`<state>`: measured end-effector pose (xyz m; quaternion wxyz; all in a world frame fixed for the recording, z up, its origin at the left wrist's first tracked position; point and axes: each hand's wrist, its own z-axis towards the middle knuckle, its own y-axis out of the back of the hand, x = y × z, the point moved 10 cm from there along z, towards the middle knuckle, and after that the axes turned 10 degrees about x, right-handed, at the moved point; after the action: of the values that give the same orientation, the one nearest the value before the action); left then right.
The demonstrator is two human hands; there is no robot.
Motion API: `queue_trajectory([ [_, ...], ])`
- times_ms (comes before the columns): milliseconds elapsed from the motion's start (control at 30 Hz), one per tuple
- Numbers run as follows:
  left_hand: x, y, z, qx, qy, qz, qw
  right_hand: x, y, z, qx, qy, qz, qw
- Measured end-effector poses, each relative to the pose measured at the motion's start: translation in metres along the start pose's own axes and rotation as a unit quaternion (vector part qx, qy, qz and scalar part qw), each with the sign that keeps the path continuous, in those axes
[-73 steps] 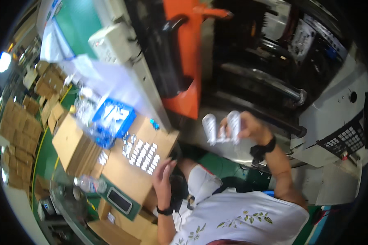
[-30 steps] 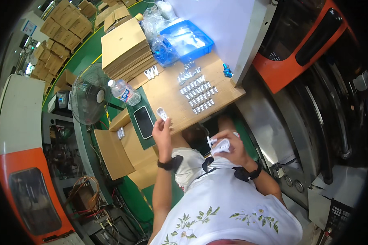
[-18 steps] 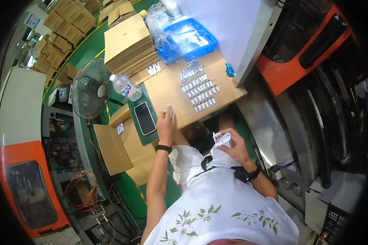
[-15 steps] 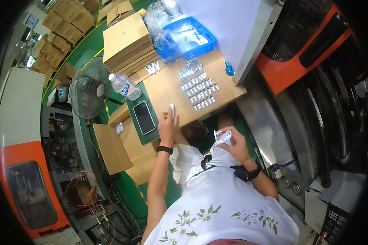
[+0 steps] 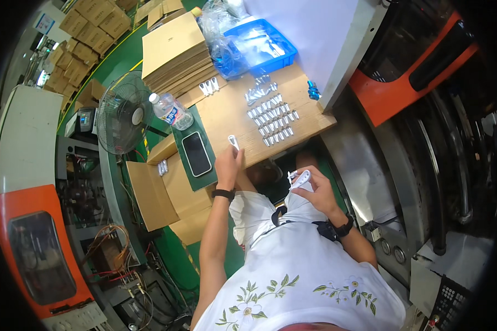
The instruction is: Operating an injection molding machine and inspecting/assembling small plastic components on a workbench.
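Note:
At the table's near edge my left hand (image 5: 227,167) pinches a small white tapered piece (image 5: 233,142) with a dark slot. My right hand (image 5: 320,194), above my lap, grips white plastic pieces (image 5: 300,180), one long and rounded with small holes, another thin and branched. How many pieces it holds is hard to tell. On the wooden board (image 5: 218,121) lie several shiny silver tapered pieces (image 5: 271,122), in rows, with a looser group of clear-looking pieces (image 5: 258,92) behind them. Three white pieces (image 5: 209,86) like the left hand's lie by the cardboard stack.
A phone (image 5: 196,154) and a plastic bottle (image 5: 174,113) stand left of the board. Behind are stacked cardboard sheets (image 5: 174,47) and a blue tray (image 5: 281,63) with bagged parts. An open carton (image 5: 152,193) sits lower left beside a fan (image 5: 124,113). Machines flank both sides.
The white piece in my left hand has turned, so its slotted face now shows. That hand has shifted slightly. My right hand keeps its grip nearly in place, the pieces tilted a little.

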<state>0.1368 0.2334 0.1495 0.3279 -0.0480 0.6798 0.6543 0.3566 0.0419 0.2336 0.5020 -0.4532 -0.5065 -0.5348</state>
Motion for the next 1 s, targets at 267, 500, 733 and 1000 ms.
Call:
queue_trajectory([
  [267,-0.024,0.040,-0.017,-0.058,0.020,-0.022,0.998,-0.009,0.004,0.009,-0.038,-0.051,-0.011,0.998],
  [500,-0.141,0.030,-0.085,0.106,-0.160,-0.253,0.948,-0.029,-0.012,0.033,-0.024,-0.115,-0.080,0.990],
  [733,-0.130,0.020,-0.079,0.092,-0.073,-0.244,0.963,-0.005,-0.009,0.033,-0.060,-0.042,-0.119,0.990],
  [1000,-0.097,-0.026,-0.083,0.145,0.140,-0.564,0.801,0.051,-0.009,0.007,-0.098,0.168,-0.259,0.946],
])
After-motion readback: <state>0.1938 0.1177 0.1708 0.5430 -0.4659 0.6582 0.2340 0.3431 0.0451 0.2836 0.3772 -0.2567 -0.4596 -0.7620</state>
